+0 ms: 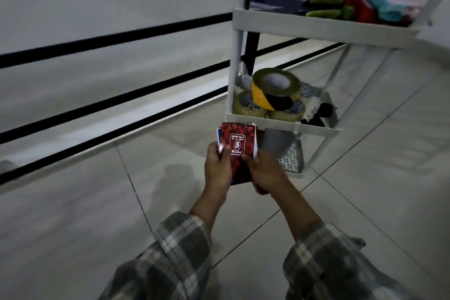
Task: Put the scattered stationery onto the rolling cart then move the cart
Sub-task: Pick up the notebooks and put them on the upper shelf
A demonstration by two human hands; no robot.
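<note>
Head view: the left hand [217, 168] and right hand [264, 173] were both clamped on the red spiral notepad [237, 145], just near of the rolling cart [287, 126]. Recommended: lift it clear of the middle shelf rim, right of the tape rolls [275, 90].

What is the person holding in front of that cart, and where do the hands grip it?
A small red spiral notepad, with other pads stacked behind it. The left hand grips the lower left edge, the right hand the lower right corner.
</note>
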